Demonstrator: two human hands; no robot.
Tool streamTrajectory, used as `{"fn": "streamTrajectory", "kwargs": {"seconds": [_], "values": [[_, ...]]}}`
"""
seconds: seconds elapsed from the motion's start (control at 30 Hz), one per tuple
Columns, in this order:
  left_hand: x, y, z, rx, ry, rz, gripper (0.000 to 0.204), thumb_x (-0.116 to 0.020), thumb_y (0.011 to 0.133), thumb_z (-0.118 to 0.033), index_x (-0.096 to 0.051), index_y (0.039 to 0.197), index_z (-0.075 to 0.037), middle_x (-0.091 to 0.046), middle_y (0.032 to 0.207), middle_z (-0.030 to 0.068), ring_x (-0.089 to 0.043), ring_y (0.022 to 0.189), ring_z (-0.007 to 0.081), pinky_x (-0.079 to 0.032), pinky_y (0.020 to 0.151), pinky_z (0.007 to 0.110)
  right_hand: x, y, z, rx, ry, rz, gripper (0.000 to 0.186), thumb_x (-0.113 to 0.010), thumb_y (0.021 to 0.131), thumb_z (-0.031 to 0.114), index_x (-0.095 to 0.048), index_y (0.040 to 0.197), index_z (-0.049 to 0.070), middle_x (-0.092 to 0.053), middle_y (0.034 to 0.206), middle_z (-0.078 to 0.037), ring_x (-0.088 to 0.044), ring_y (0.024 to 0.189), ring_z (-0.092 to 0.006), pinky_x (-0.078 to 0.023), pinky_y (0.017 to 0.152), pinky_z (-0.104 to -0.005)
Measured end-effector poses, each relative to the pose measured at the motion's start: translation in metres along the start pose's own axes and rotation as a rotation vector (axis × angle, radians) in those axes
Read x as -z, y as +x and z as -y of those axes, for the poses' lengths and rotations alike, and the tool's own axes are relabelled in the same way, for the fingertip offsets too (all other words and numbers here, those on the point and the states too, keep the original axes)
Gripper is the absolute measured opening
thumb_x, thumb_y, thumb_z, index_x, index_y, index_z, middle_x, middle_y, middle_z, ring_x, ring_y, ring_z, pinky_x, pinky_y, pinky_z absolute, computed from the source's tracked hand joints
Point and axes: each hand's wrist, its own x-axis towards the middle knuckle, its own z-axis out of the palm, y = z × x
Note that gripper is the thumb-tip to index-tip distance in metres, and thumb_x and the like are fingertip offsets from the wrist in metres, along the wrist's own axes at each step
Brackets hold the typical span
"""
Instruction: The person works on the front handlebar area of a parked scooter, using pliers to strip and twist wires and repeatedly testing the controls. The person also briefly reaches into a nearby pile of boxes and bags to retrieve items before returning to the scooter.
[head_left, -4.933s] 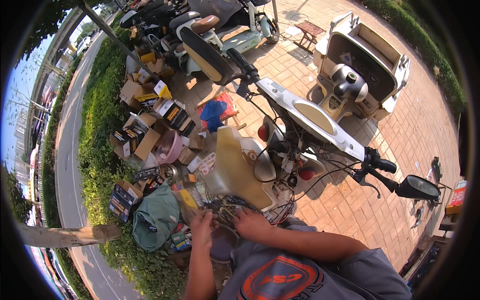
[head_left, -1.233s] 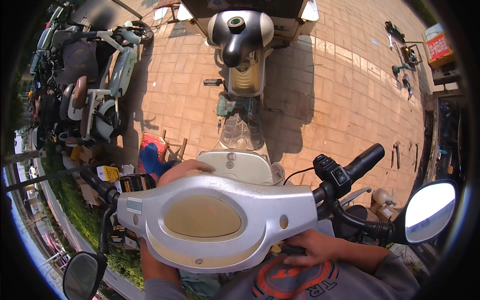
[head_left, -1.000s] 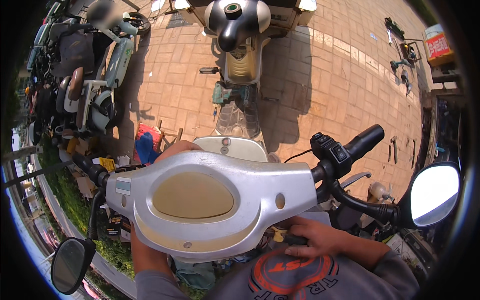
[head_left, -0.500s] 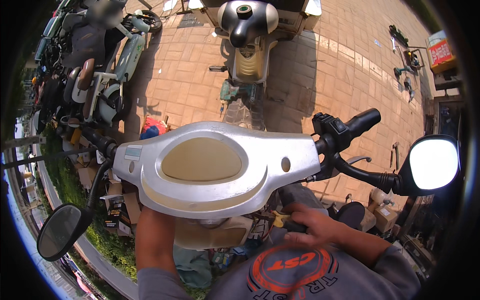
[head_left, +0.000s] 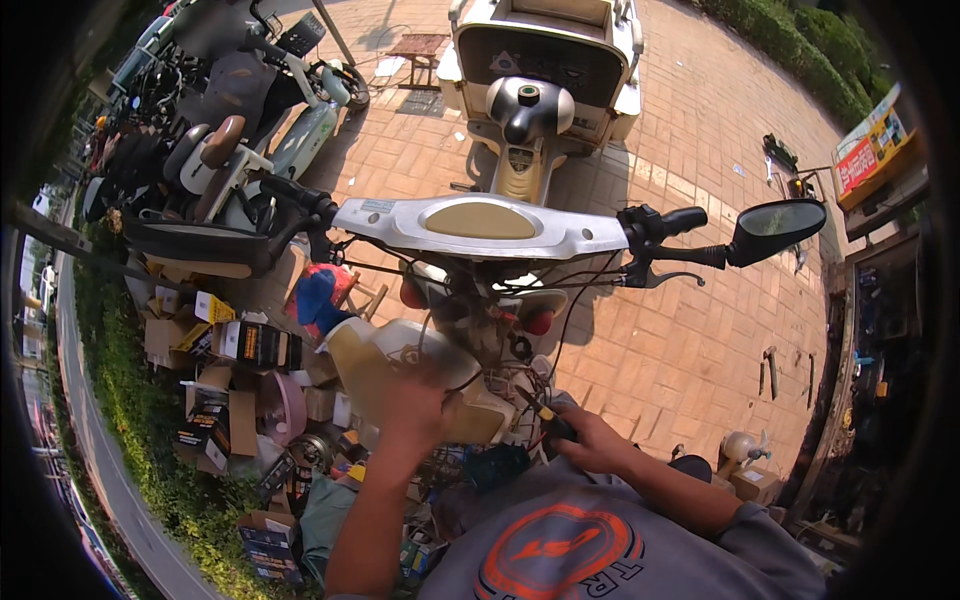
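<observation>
A scooter's silver handlebar cover (head_left: pixel 585 232) with a beige oval centre spans the middle of the view, with black grips and mirrors at both ends. Below it, wires and cables (head_left: pixel 520 375) hang exposed beside a beige front panel (head_left: pixel 370 350). My left hand (head_left: pixel 415 400) is over this panel, its fingers smeared by motion, so whether it holds anything does not show. My right hand (head_left: pixel 592 440) is closed round pliers (head_left: pixel 547 412) with yellow and black handles, their jaws pointing up and left toward the wires.
Cardboard boxes (head_left: pixel 225 420) and loose parts crowd the ground at left. Parked scooters (head_left: pixel 215 150) stand beyond them. Ahead is a cargo tricycle (head_left: pixel 540 80). Hammers (head_left: pixel 768 372) lie on the paving at right, near a carton (head_left: pixel 755 485). The right mirror (head_left: pixel 780 232) juts outward.
The view has tilted, so the handlebar sits higher and the wires show beneath it. My left hand has come out from under the cover to the panel. The pliers stay in my right hand.
</observation>
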Motion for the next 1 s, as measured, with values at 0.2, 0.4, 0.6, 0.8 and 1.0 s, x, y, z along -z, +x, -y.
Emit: {"fn": "streamTrajectory", "kwargs": {"seconds": [0.2, 0.4, 0.6, 0.8, 1.0], "values": [[-0.005, -0.017, -0.012, -0.105, 0.32, -0.205, 0.017, -0.068, 0.074, -0.014, -0.067, 0.089, -0.007, -0.063, 0.097, 0.0136, -0.058, 0.084, 0.0319, -0.045, 0.075, 0.044, -0.023, -0.001, -0.018, 0.166, -0.227, -0.022, 0.032, -0.061, 0.081, 0.015, -0.064, 0.11, 0.002, -0.052, 0.121, -0.018, -0.056, 0.105, -0.0278, -0.046, 0.09, -0.0336], [-0.002, -0.021, -0.045, 0.057, -0.288, -0.285, 0.016, -0.068, 0.078, -0.01, -0.066, 0.091, -0.002, -0.063, 0.086, 0.0158, -0.061, 0.075, 0.0297, -0.048, 0.065, 0.037, -0.009, 0.009, -0.004, 0.001, 0.03, 0.178, 0.039, -0.062, 0.078, 0.016, -0.057, 0.112, -0.003, -0.062, 0.087, -0.017, -0.059, 0.078, -0.0245, -0.047, 0.071, -0.0369], [-0.006, -0.022, -0.074, 0.324, -0.395, -0.261, 0.014, -0.066, 0.081, -0.006, -0.065, 0.093, 0.001, -0.064, 0.086, 0.0164, -0.063, 0.078, 0.0319, -0.049, 0.07, 0.035, 0.015, 0.013, 0.01, 0.05, 0.027, 0.308, 0.038, -0.062, 0.078, 0.013, -0.056, 0.113, -0.002, -0.062, 0.087, -0.017, -0.059, 0.081, -0.0239, -0.047, 0.073, -0.0359], [-0.007, -0.017, -0.093, 0.326, -0.385, -0.302, 0.018, -0.063, 0.082, -0.007, -0.065, 0.099, -0.002, -0.064, 0.092, 0.0176, -0.061, 0.086, 0.0368, -0.049, 0.075, 0.039, 0.03, 0.015, 0.016, 0.173, -0.017, 0.325, 0.039, -0.059, 0.077, 0.01, -0.055, 0.114, -0.003, -0.062, 0.096, -0.021, -0.061, 0.087, -0.0306, -0.048, 0.078, -0.0379], [-0.011, -0.009, -0.107, 0.333, -0.301, -0.29, 0.022, -0.062, 0.083, -0.006, -0.064, 0.104, -0.003, -0.065, 0.095, 0.0185, -0.062, 0.089, 0.0366, -0.05, 0.076, 0.039, 0.027, 0.018, 0.008, 0.295, -0.05, 0.205, 0.045, -0.059, 0.076, 0.011, -0.054, 0.117, -0.005, -0.053, 0.121, -0.025, -0.055, 0.104, -0.0381, -0.045, 0.09, -0.0412]]}}
